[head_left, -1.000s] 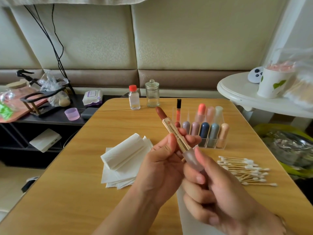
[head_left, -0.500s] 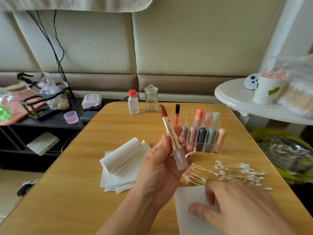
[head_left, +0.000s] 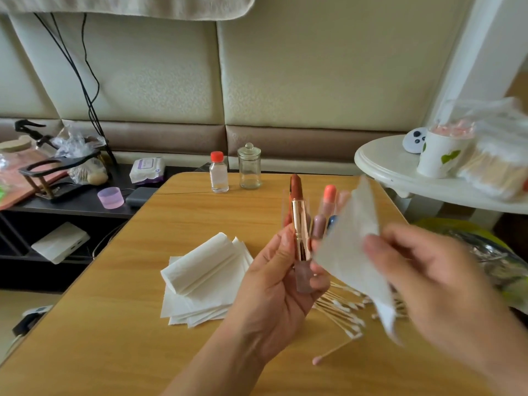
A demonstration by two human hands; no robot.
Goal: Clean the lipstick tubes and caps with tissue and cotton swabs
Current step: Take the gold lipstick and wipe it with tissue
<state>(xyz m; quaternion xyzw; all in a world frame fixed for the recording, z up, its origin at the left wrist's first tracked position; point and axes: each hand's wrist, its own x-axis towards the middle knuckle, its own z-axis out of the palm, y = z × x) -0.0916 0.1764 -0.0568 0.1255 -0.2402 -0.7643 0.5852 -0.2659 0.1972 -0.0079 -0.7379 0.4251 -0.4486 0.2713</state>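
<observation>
Since half a second earlier, the right hand [head_left: 423,270] had lifted a tissue sheet [head_left: 348,252] off the tabletop [head_left: 120,324], pinching it beside the uncapped lipstick tube [head_left: 300,230] the left hand [head_left: 280,284] gripped upright; wiping should avoid the exposed bullet.

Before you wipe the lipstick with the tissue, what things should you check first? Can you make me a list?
1. Lipstick tube held firmly: ok, the left hand grips it upright.
2. Cap off and brown lipstick tip showing: ok.
3. Tissue ready: ok, the right hand pinches one sheet beside the tube.
4. Tissue touching the tube yet: cannot tell, the sheet is blurred.
5. More tissues nearby: ok, a tissue stack lies on the table.
6. Cotton swabs within reach: ok, a pile lies under the hands.
</observation>
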